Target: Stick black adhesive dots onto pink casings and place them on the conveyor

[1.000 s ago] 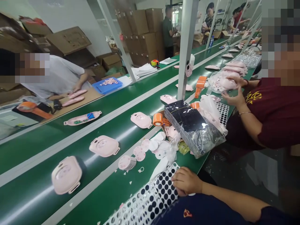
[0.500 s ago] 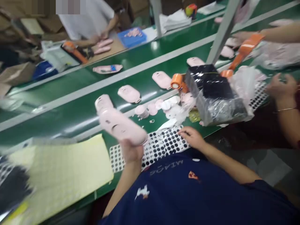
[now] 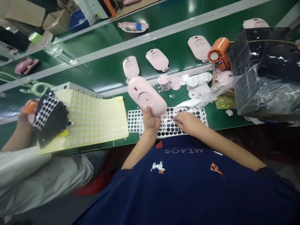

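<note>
My left hand [image 3: 150, 119] is closed on one end of a pink oval plastic housing [image 3: 146, 95] and holds it tilted above the table edge. My right hand [image 3: 187, 122] rests with bent fingers on a sheet of black round stickers [image 3: 168, 126] that lies on the green table in front of me; whether its fingertips pinch a sticker is hidden. More pink housings [image 3: 157, 59] lie on the green conveyor belt [image 3: 103, 72] just beyond.
A yellow sheet of clear round pads [image 3: 93, 118] lies to the left, beside a co-worker's hand holding a stack of black sticker sheets [image 3: 50, 117]. Small pink and white discs [image 3: 185, 82], an orange fan [image 3: 217, 53] and a plastic-wrapped black bundle [image 3: 267, 72] sit at the right.
The view has swung down and left. My left hand has brought the pink housing in closer over the sticker sheet. My right hand stays on the sheet.
</note>
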A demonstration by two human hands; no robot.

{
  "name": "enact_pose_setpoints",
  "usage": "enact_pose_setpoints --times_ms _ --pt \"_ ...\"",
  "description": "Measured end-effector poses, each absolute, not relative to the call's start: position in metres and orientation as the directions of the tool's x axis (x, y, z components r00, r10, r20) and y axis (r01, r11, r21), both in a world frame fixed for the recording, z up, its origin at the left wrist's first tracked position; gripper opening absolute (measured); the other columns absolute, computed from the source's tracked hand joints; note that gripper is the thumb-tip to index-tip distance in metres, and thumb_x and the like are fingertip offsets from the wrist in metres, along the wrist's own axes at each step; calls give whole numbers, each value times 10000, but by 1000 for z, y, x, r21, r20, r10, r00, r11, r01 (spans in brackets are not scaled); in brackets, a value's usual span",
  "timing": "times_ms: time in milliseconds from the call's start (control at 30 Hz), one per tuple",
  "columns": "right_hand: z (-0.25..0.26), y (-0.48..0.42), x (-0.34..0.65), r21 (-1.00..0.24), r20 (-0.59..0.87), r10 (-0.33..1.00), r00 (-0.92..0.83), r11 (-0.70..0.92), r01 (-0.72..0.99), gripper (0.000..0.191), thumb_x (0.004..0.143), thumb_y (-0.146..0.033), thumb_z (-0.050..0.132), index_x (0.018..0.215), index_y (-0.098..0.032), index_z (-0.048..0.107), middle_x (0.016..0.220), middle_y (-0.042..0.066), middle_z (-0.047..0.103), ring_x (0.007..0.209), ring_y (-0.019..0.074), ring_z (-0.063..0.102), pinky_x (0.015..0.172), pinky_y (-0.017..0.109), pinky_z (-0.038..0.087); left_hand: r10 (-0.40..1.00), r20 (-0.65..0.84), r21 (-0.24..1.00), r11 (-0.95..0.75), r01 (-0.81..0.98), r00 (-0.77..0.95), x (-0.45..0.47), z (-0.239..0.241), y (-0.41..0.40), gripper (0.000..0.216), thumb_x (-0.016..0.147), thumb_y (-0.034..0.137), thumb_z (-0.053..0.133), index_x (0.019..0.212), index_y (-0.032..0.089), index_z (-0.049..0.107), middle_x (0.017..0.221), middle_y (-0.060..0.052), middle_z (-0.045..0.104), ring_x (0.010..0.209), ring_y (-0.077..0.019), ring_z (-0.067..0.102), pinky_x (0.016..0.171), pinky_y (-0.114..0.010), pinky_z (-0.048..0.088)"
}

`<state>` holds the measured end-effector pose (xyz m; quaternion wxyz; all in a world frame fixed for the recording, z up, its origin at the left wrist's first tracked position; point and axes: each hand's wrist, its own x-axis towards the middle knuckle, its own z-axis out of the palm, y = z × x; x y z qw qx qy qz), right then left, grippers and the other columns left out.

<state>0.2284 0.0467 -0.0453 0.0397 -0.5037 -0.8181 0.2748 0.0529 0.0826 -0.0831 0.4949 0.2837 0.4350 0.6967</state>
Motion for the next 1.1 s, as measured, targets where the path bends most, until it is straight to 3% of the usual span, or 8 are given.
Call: enact_pose_setpoints --times_ms 167,400,667,933,1100 --pt "-45 55 205 -288 -274 837 -474 399 871 261 996 -195 479 1133 -180 700 1144 123 685 1087 275 620 837 368 420 935 -127 875 -52 -481 -332 48 -95 91 695 850 600 711 1456 377 455 1526 -53 554 1413 -239 529 1148 -395 487" --pt "-32 64 191 -229 -326 816 -477 422 877 237 969 -194 512 1120 -151 689 1148 135 692 1109 287 629 889 393 426 939 -122 830 -80 -552 -321 50 -94 93 716 858 492 748 1480 368 416 1503 -54 571 1404 -222 533 1162 -389 473" --pt "-30 67 177 -148 -360 813 -458 435 888 261 944 -156 485 1105 -133 689 1083 157 700 1051 301 644 853 401 413 936 -125 791 -106 -603 -328 52 -99 96 795 810 485 804 1487 361 408 1483 -56 577 1402 -258 533 1190 -432 443" --pt "-35 69 176 -170 -343 817 -464 432 886 258 902 -156 489 1056 -131 694 1048 150 698 930 255 629 781 369 387 941 -142 751 -100 -653 -307 52 -98 96 774 854 399 785 1513 369 380 1538 -44 514 1442 -285 488 1210 -469 420" --pt "-42 76 181 -293 -335 800 -497 413 862 275 840 -141 510 1053 -161 683 1046 128 679 955 252 597 786 360 371 943 -147 739 -95 -667 -298 51 -98 96 791 857 373 784 1522 391 356 1568 -23 479 1464 -292 463 1210 -483 422"
